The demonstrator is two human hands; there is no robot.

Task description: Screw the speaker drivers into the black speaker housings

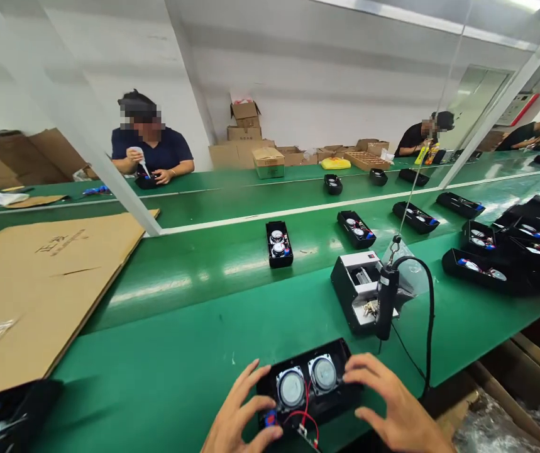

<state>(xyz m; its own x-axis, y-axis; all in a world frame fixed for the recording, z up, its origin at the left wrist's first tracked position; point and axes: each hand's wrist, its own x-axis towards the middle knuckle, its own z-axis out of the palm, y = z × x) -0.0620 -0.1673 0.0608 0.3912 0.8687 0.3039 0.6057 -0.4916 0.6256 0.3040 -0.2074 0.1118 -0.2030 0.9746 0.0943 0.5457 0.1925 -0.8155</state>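
Head view: we see the lower edge cut off both hands, while the left hand (238,415) hides part of one end of the black housing (340,402) on the green bench (180,358). Its fingers curl there; we cannot tell whether they grip. The right hand (395,399) is loosely spread, fingertips at the opposite end.

An open black case (338,397) lay on the green bench (180,377), toward six o'clock.
Its long axis slanted from eight to two o'clock; two round, grey-faced speakers (291,387) sat side by side, red wires (306,402) looped at six, and a blue component (270,416) showed near eight.
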